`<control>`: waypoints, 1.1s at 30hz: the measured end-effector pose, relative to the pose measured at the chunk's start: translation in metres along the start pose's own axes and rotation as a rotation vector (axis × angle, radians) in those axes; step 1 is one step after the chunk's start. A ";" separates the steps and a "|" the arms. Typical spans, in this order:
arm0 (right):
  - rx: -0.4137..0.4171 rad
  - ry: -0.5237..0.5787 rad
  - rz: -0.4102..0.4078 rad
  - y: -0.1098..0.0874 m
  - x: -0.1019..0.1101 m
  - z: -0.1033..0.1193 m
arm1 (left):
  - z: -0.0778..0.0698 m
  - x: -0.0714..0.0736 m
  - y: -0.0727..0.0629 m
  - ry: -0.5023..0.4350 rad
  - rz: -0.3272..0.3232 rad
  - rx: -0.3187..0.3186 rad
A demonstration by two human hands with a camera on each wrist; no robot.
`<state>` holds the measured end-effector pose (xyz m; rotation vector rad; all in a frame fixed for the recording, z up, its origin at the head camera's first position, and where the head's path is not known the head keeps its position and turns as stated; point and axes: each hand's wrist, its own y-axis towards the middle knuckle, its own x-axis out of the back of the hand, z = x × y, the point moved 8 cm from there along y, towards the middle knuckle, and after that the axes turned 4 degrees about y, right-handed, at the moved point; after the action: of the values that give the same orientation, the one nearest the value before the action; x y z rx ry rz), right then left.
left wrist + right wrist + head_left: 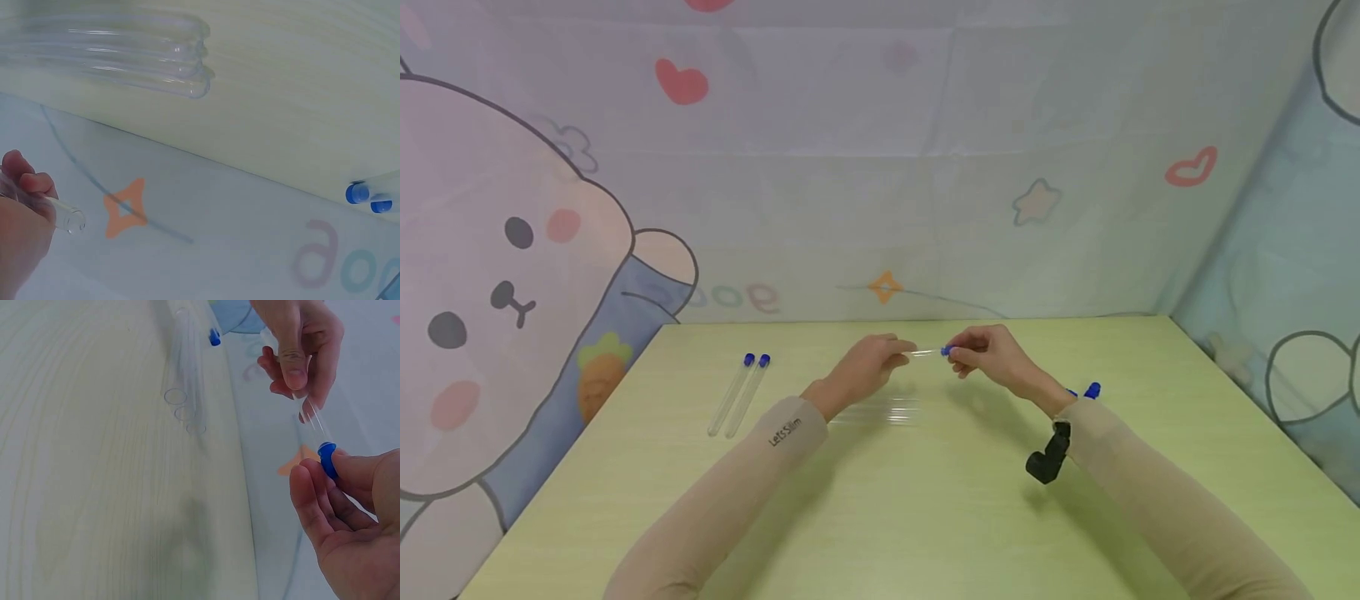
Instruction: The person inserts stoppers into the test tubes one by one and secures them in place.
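Over the middle of the table my left hand [865, 368] grips a clear test tube [927, 352] between thumb and fingers. Its far end [70, 220] sticks out past the hand in the left wrist view. My right hand [998, 360] pinches a blue cap [327, 461] between thumb and fingertips. The cap is at the tube's end facing that hand; how deep it sits I cannot tell. Below the hands, several uncapped clear tubes [137, 56] lie side by side on the table, partly hidden by my left arm in the head view.
Two tubes with blue caps [747, 400] lie together at the table's left. Loose blue caps [1093, 390] are by my right forearm, which partly covers them. A black device [1048, 461] hangs from my right wrist. A printed cloth [850, 208] stands behind the table [940, 517].
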<state>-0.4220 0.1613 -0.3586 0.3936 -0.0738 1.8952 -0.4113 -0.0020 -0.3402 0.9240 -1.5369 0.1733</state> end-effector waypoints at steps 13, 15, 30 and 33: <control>-0.027 0.073 -0.028 -0.003 0.005 -0.007 | -0.006 -0.008 0.007 -0.012 0.007 0.043; -0.030 0.073 -0.031 -0.003 0.005 -0.007 | -0.007 -0.009 0.007 -0.010 0.010 0.046; -0.019 0.120 -0.051 -0.005 0.009 -0.002 | -0.012 -0.010 0.010 0.044 -0.027 0.078; -0.044 0.098 -0.039 -0.003 0.009 -0.001 | -0.013 -0.008 0.010 0.042 -0.034 0.070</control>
<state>-0.4225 0.1704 -0.3574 0.2698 -0.0423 1.8685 -0.4083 0.0166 -0.3401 0.9950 -1.4833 0.2217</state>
